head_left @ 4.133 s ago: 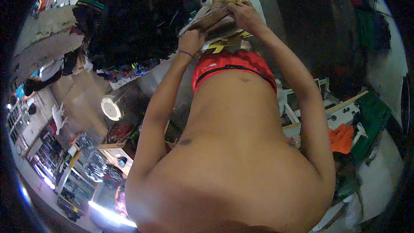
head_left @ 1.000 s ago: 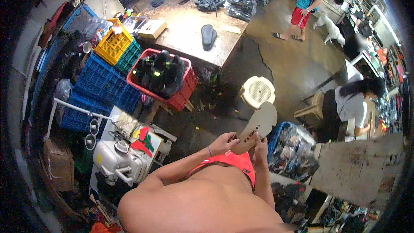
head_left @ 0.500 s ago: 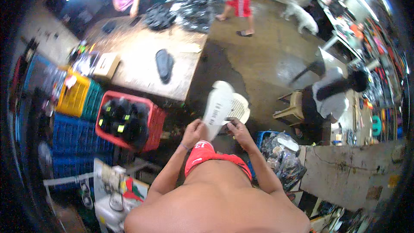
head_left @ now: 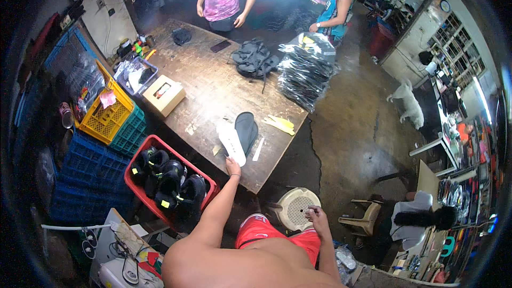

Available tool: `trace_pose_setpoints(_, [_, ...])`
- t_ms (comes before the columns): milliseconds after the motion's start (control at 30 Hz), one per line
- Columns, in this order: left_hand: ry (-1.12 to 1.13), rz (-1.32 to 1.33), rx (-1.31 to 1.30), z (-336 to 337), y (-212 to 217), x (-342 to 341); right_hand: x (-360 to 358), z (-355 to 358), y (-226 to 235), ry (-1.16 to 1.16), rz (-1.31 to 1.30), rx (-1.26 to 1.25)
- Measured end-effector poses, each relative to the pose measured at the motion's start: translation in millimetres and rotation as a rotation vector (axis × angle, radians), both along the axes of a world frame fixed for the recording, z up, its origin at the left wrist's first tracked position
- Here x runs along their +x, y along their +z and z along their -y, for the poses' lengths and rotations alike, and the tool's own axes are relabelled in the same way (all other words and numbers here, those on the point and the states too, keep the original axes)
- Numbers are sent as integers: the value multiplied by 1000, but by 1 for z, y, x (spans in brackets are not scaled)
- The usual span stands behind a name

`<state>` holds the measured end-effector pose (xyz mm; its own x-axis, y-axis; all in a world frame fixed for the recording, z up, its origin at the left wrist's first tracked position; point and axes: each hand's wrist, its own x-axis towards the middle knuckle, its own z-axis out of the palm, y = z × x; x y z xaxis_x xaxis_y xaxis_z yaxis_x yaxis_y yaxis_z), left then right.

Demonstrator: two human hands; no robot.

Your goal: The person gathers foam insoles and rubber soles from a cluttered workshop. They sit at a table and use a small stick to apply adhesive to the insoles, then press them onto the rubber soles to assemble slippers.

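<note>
At the near edge of the wooden table point(head_left: 205, 82), my left hand point(head_left: 233, 167) is closed on the heel end of a white insole-shaped piece point(head_left: 231, 142). The piece lies beside a black insole point(head_left: 246, 134), partly overlapping it. A thin white strip point(head_left: 258, 150) and some yellow pieces point(head_left: 279, 124) lie to the right of the insole. My right hand point(head_left: 318, 221) hangs in front of me above a cream plastic stool point(head_left: 300, 208) with a perforated seat. Its fingers are bent together; whether something small is in them cannot be made out.
A red crate point(head_left: 154, 192) of black shoes stands left of my arm. Yellow point(head_left: 109, 112) and blue crates point(head_left: 88, 186) are stacked behind it. Black bags point(head_left: 255, 58) and a plastic-wrapped stack point(head_left: 305, 72) sit on the table. Two people stand beyond it; another sits at right. A white dog point(head_left: 408, 104) is on the floor.
My left hand has carried the white piece from in front of me onto the table beside the black insole. My right hand has let go of it and stayed near my body. The view has lifted.
</note>
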<state>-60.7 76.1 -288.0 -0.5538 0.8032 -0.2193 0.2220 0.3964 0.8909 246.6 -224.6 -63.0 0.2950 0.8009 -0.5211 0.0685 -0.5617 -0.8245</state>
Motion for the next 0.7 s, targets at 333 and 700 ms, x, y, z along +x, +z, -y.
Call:
trace_pose_setpoints(333, [163, -35, 68, 1, -45, 14, -8, -95, -6, 399, 158, 10])
trace_pose_setpoints(700, [74, 98, 21, 8, -19, 6, -25, -226, -47, 811, 288, -84])
